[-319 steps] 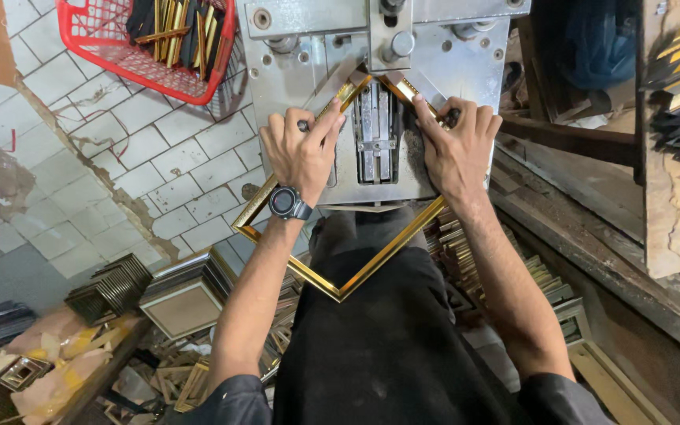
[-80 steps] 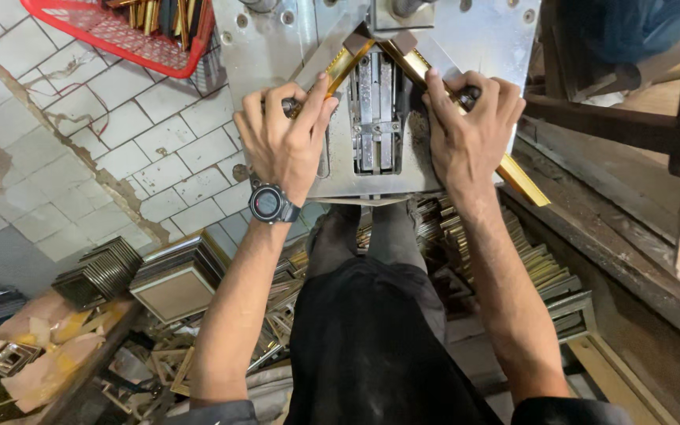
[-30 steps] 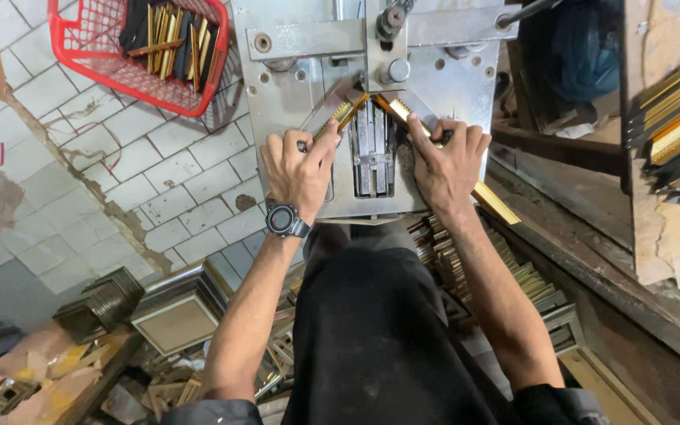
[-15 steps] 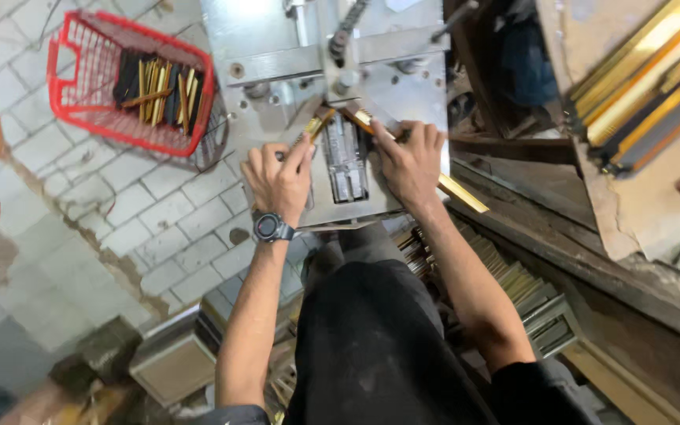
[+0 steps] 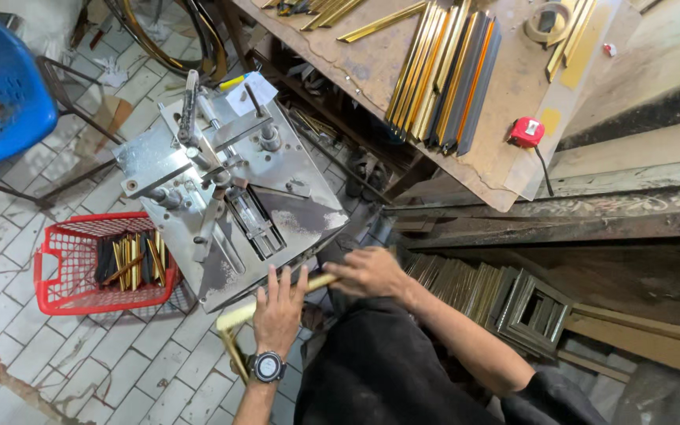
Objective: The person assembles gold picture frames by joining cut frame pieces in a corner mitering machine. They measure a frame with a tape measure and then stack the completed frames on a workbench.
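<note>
Left hand (image 5: 279, 305) spread flat on gold frame moulding (image 5: 238, 317). Right hand (image 5: 367, 271) gripping its other end, below the metal joining machine (image 5: 230, 205).

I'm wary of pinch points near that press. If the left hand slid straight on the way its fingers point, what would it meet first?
Most likely the near edge of the metal press table. The left hand rests on the gold frame strip, fingers pointing up at that plate; depth is uncertain.

White paper tag (image 5: 250, 92), perhaps a label, on machine (image 5: 230, 205).
</note>
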